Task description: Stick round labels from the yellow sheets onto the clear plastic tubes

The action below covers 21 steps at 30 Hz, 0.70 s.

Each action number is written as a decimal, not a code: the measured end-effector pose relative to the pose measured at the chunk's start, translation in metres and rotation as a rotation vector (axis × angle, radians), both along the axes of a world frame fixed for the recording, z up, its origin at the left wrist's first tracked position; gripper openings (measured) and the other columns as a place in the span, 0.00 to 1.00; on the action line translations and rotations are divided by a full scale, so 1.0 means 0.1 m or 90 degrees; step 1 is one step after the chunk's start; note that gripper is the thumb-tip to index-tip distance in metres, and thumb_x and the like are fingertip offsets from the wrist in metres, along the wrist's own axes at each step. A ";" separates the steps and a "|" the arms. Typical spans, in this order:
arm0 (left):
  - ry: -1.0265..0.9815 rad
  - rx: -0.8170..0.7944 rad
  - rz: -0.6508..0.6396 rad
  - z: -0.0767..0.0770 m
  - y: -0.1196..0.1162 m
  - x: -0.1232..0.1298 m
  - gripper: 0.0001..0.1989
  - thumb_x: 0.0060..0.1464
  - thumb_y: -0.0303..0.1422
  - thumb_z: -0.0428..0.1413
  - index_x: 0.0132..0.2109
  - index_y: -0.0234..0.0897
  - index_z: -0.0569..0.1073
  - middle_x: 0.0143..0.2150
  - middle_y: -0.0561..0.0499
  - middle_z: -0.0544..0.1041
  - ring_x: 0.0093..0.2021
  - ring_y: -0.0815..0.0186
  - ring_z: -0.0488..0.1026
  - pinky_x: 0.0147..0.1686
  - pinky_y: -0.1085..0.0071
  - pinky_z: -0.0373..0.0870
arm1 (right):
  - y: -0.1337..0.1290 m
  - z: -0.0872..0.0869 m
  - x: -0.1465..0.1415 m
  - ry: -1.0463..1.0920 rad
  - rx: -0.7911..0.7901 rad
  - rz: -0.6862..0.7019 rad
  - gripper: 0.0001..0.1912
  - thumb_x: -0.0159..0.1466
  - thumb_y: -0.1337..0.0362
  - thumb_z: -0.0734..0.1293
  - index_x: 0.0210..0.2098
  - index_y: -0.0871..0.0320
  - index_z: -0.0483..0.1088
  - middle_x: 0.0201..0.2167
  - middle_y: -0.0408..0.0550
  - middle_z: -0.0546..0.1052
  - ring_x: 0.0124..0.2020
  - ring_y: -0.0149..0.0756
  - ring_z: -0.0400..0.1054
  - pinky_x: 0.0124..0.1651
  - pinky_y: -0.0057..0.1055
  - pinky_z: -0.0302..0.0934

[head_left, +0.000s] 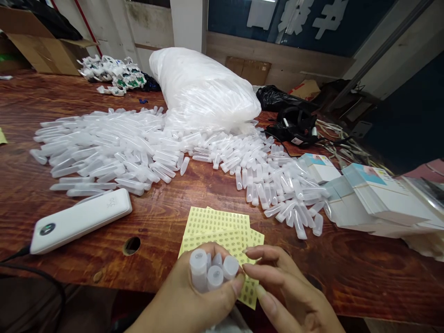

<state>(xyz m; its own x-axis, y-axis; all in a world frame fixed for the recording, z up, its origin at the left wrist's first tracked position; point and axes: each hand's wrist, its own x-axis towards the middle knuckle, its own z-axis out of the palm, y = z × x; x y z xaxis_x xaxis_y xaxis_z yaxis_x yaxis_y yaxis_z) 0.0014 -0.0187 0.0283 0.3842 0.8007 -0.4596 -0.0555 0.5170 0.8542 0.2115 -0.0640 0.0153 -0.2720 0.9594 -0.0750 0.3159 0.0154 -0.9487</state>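
My left hand (204,296) is wrapped round a small bundle of translucent plastic tubes (199,270). Their round ends face up, and small dark-printed oval stickers show on at least two of them. Just to the right, my right hand (282,286) has its fingers curved and apart, the fingertips close to the bundle, with nothing visible between them. Beneath both hands lie yellow sticker sheets (218,222) printed with rows of small oval marks, partly covered by the hands.
A wide heap of similar tubes (104,143) spreads across the wooden table (166,208), before a large white plastic bag (208,88). A white power bank (83,222) with a cable lies left, near a hole (132,246). Stacked printed boxes (381,189) stand right.
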 end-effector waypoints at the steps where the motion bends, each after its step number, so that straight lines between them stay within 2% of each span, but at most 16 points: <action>1: 0.002 -0.001 -0.004 0.00 0.00 -0.01 0.16 0.49 0.39 0.69 0.32 0.36 0.70 0.25 0.57 0.68 0.26 0.71 0.62 0.28 0.76 0.61 | 0.00 0.00 0.00 0.010 -0.013 -0.001 0.17 0.71 0.59 0.69 0.55 0.31 0.77 0.58 0.46 0.73 0.62 0.38 0.71 0.60 0.26 0.69; 5: 0.009 0.001 -0.013 0.00 0.01 -0.02 0.17 0.49 0.40 0.70 0.33 0.35 0.72 0.26 0.56 0.71 0.28 0.69 0.64 0.29 0.76 0.63 | 0.03 0.02 -0.02 0.087 -0.077 -0.008 0.16 0.70 0.55 0.69 0.55 0.30 0.77 0.57 0.47 0.73 0.61 0.40 0.71 0.61 0.30 0.67; 9: -0.025 0.000 -0.015 -0.06 0.01 -0.03 0.18 0.50 0.41 0.70 0.35 0.34 0.73 0.27 0.55 0.73 0.29 0.69 0.67 0.31 0.76 0.65 | 0.08 0.05 -0.07 0.183 -0.119 -0.022 0.12 0.67 0.51 0.71 0.50 0.38 0.82 0.54 0.51 0.75 0.57 0.45 0.73 0.58 0.36 0.69; 13: -0.072 0.010 -0.036 -0.11 0.00 -0.07 0.18 0.54 0.43 0.69 0.37 0.34 0.74 0.28 0.54 0.75 0.30 0.69 0.68 0.32 0.77 0.66 | 0.11 0.07 -0.08 0.207 -0.154 -0.056 0.13 0.64 0.50 0.74 0.47 0.44 0.84 0.53 0.54 0.77 0.57 0.49 0.72 0.60 0.42 0.68; 16: -0.069 0.020 0.017 -0.14 -0.02 -0.07 0.17 0.55 0.43 0.69 0.38 0.36 0.74 0.29 0.56 0.74 0.30 0.71 0.68 0.31 0.79 0.67 | 0.08 0.01 -0.07 0.248 -0.196 -0.065 0.13 0.63 0.52 0.75 0.46 0.43 0.84 0.54 0.53 0.77 0.59 0.49 0.70 0.62 0.43 0.65; 19: -0.003 0.121 0.097 -0.21 -0.04 -0.06 0.10 0.59 0.36 0.67 0.38 0.40 0.73 0.31 0.58 0.74 0.27 0.72 0.68 0.27 0.81 0.68 | 0.03 -0.08 -0.06 0.409 -0.291 -0.081 0.15 0.63 0.51 0.75 0.49 0.42 0.83 0.57 0.49 0.77 0.60 0.46 0.71 0.63 0.39 0.64; 21: 0.052 0.280 0.126 -0.27 -0.05 -0.06 0.08 0.60 0.28 0.64 0.40 0.43 0.73 0.35 0.58 0.78 0.31 0.72 0.74 0.30 0.81 0.72 | 0.00 -0.10 -0.09 0.557 -0.385 -0.077 0.18 0.64 0.52 0.74 0.52 0.45 0.82 0.59 0.48 0.78 0.60 0.43 0.72 0.63 0.36 0.63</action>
<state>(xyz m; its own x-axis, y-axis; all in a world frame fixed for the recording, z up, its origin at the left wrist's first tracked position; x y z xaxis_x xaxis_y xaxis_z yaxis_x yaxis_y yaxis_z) -0.0050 -0.0241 0.0018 0.1818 0.9798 -0.0830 -0.0403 0.0918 0.9950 0.2023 -0.0638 0.0054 -0.3666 0.8529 -0.3717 -0.5106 -0.5184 -0.6860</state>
